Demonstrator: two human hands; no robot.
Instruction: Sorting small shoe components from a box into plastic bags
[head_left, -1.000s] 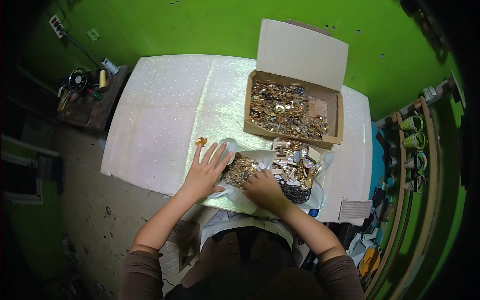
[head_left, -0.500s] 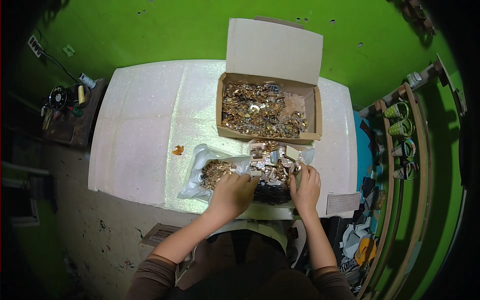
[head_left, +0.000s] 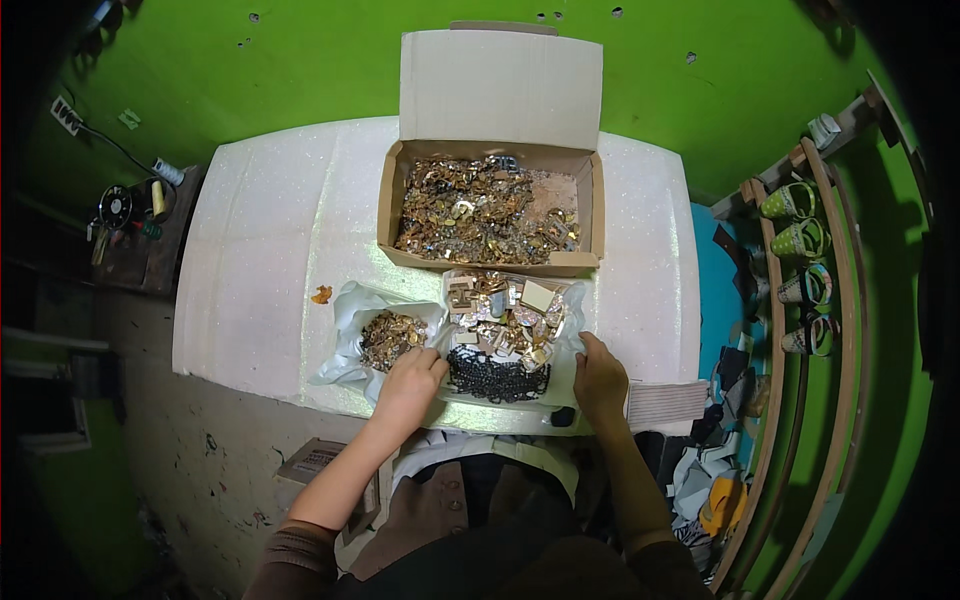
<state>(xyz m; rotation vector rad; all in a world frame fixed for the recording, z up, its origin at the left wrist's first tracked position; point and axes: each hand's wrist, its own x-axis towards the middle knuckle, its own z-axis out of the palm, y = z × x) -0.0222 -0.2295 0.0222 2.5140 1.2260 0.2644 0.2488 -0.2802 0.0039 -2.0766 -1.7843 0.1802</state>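
Observation:
My left hand [head_left: 408, 386] is closed in a pinch at the inner edge of a small tray [head_left: 345, 335] lined with pale plastic; what its fingertips hold is hidden. Small gold-toned metal pieces [head_left: 390, 342] fill that tray. Beside it stands a second lined tray with flat metal pieces [head_left: 535, 296] at its far side and a heap of black chain or beads [head_left: 498, 376] at its near side. Thumb and fingers of my right hand [head_left: 602, 382] are bent closed at this tray's right edge, on the plastic lining [head_left: 572, 325].
An open cardboard box [head_left: 590, 255] of mixed metal pieces stands behind the trays, lid raised against the green wall. On the pale sparkly tabletop [head_left: 255, 260] lies an orange-brown scrap [head_left: 321, 294]. Striped sheets [head_left: 668, 401] rest at the right edge. A wooden rack [head_left: 830, 240] holds sandals.
My right hand has drawn back from the metal pieces to the tray's right edge. My left hand stays near the left tray. The whole view has shifted, so the box and trays appear further left.

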